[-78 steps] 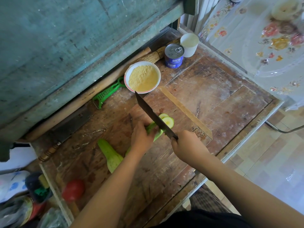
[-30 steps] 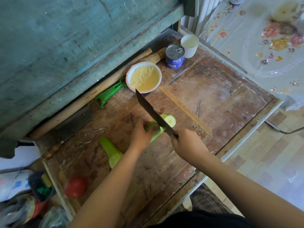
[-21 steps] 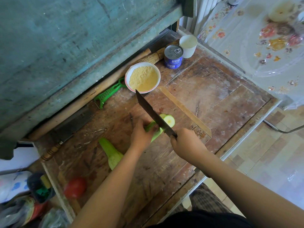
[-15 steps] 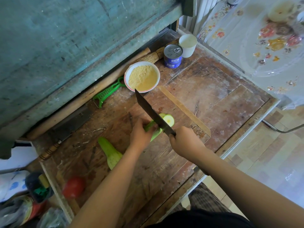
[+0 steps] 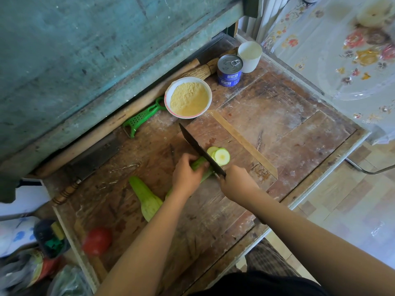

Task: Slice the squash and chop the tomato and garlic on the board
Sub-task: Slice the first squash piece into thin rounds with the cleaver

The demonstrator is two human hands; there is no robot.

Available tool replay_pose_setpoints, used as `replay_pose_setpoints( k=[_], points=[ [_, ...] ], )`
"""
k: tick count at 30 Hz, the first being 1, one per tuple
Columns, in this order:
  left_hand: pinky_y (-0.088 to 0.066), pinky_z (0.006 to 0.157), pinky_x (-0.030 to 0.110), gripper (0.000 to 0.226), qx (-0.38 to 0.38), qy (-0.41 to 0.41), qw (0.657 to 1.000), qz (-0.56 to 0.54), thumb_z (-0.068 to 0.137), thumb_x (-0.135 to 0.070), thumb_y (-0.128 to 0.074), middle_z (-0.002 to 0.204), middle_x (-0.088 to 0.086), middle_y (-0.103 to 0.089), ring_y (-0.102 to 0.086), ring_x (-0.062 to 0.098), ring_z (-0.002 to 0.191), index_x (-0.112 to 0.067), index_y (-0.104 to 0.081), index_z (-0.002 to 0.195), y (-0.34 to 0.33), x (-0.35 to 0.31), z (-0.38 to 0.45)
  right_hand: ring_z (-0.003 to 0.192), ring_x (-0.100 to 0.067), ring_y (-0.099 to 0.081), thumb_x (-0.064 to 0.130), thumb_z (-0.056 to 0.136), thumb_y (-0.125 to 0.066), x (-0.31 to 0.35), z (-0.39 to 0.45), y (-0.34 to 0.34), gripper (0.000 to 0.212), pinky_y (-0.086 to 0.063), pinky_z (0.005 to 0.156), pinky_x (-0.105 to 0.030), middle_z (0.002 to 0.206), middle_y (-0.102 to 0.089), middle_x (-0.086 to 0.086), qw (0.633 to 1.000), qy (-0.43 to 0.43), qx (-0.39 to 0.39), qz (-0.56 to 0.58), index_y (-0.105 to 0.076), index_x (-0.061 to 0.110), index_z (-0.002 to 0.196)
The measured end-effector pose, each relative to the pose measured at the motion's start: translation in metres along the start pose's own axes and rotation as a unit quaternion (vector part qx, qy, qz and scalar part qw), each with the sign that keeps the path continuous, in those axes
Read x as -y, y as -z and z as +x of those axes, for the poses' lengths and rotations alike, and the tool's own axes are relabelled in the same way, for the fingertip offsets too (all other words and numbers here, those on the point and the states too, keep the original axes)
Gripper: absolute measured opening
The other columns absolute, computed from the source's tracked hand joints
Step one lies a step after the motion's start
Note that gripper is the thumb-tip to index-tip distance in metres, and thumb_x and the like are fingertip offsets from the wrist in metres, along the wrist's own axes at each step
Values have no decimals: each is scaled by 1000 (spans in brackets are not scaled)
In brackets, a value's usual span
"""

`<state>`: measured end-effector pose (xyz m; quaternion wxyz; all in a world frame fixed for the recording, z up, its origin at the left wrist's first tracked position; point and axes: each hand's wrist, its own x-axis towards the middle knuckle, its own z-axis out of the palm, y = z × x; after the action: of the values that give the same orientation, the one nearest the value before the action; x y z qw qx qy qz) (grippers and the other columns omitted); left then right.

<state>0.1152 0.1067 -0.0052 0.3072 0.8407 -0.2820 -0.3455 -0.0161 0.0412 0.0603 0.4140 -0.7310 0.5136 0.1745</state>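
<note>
My left hand holds a pale green squash down on the worn wooden board. My right hand grips the handle of a dark knife, whose blade lies across the squash's cut end. Round slices lie just right of the blade. A second squash piece rests to the left of my left forearm. A red tomato sits at the board's near left corner. No garlic shows.
A white bowl of yellow powder, a blue tin can and a white cup stand at the back. A green peeler, a cleaver and a wooden ruler lie on the board. Bags crowd the lower left.
The knife has kept working at the squash's cut end and the pile of slices beside the blade has grown slightly. Both hands stay in nearly the same place.
</note>
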Motion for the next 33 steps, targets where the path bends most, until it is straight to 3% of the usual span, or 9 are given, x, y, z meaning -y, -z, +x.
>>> replay_pose_setpoints(
  k=[5, 9, 16, 25, 33],
  points=[
    [-46, 79, 36, 31, 6, -11, 999, 31, 84, -42, -66, 107, -2, -57, -56, 19, 99, -24, -46, 99, 2, -1, -1, 51, -19, -44, 21, 98, -41, -8, 3, -8, 34, -34, 45, -26, 62, -47, -5, 1000, 4, -4, 0, -44, 12, 65],
    [-44, 80, 35, 30, 19, -9, 999, 50, 85, -47, -61, 109, -6, -55, -54, 17, 102, -27, -46, 100, 3, -1, -2, 47, -18, -42, 20, 97, -42, -12, -5, -1, 25, -32, 43, -25, 59, -46, -3, 999, 26, -17, 21, -56, 7, 82],
    [-48, 83, 39, 30, 28, 2, 999, -28, 82, -44, -67, 100, -6, -59, -59, 19, 98, -27, -47, 96, 3, 3, -1, 46, -18, -42, 21, 98, -40, -13, -29, 6, 30, -34, 45, -25, 56, -47, -2, 996, 67, -49, 11, -60, 5, 83],
    [-49, 86, 47, 26, 20, 2, 999, -49, 81, -44, -68, 94, -9, -57, -59, 21, 97, -31, -47, 90, 1, 6, 0, 44, -17, -38, 22, 98, -38, -12, -33, 4, 31, -27, 43, -25, 54, -42, -1, 996, 70, -57, -6, -50, 10, 72],
    [-49, 85, 47, 26, 18, 0, 999, -48, 82, -44, -67, 95, -6, -58, -59, 21, 96, -29, -47, 91, 1, 4, 0, 45, -16, -38, 21, 99, -38, -11, -34, 4, 30, -27, 43, -25, 56, -44, -1, 996, 69, -58, -5, -52, 9, 76]
  ],
)
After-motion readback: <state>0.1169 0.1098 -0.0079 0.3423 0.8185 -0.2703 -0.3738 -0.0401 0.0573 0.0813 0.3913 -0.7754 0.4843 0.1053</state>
